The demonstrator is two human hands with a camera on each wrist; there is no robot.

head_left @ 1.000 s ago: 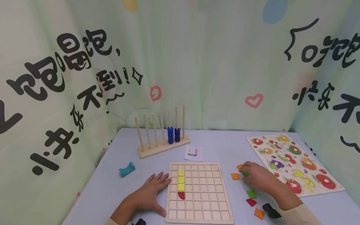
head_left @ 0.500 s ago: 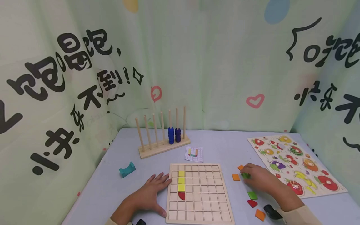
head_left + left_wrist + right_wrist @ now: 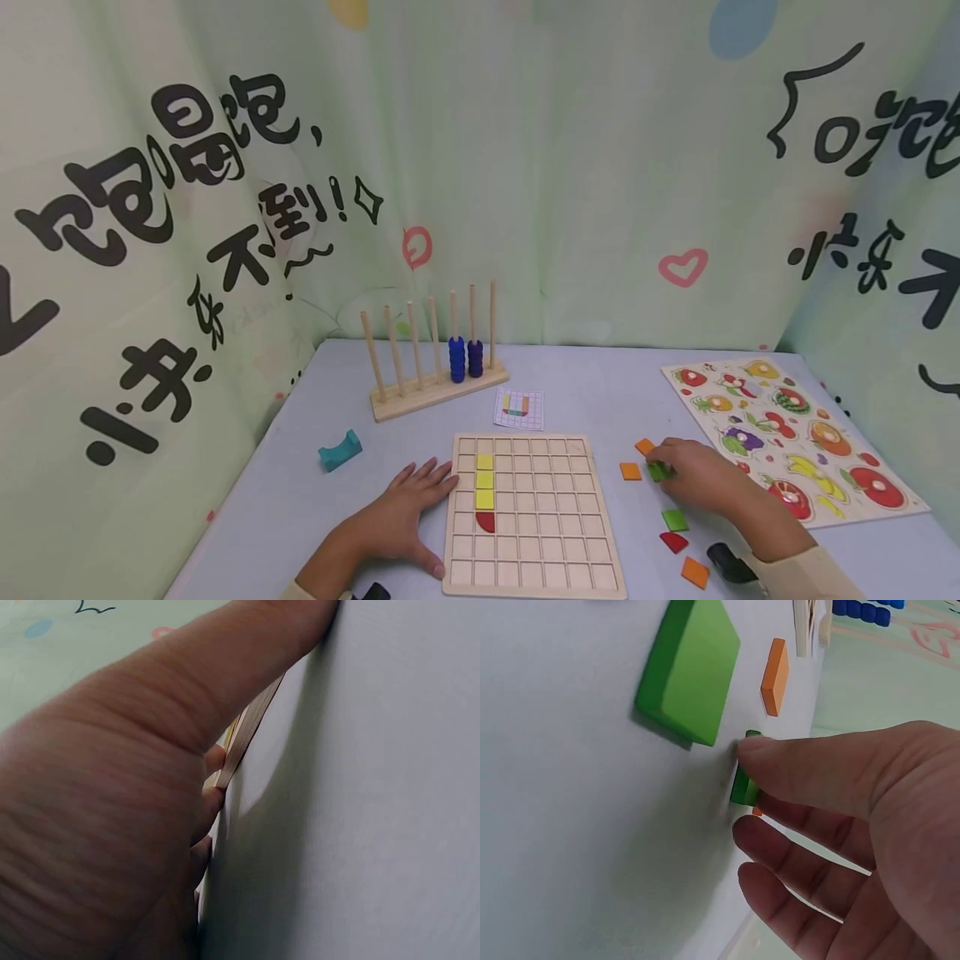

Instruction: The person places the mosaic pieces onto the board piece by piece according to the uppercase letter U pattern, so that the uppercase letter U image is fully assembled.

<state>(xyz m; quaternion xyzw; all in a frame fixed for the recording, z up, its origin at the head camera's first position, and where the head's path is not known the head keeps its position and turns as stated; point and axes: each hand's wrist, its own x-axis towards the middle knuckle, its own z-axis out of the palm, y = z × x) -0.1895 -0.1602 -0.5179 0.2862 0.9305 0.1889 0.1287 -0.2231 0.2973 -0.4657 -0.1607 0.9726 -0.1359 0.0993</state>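
Observation:
My left hand [image 3: 392, 527] rests spread at the left edge of the wooden grid board [image 3: 555, 546], its fingertips and thumb touching the side. Three yellow squares [image 3: 484, 481] stand in a column on the board, with a red quarter-round piece [image 3: 486, 522] below them. Right of the board, my right hand [image 3: 697, 477] pinches a small green block [image 3: 742, 786] between thumb and index finger, low over the table. Near it lie two orange squares [image 3: 631, 472], a second green block [image 3: 675, 520], a red quarter-round piece [image 3: 674, 542] and another orange square [image 3: 695, 572].
Behind the board are a small pattern card [image 3: 518, 410] and a wooden peg rack [image 3: 442, 392] with blue and dark blue beads. A teal curved block [image 3: 341, 451] lies at left. A fruit puzzle board [image 3: 795, 442] lies at right, near my right forearm.
The right hand's fingers have drawn slightly back from the nearest orange square, and more of the pinched green block shows. My left hand and the board stay put; the view shifts slightly.

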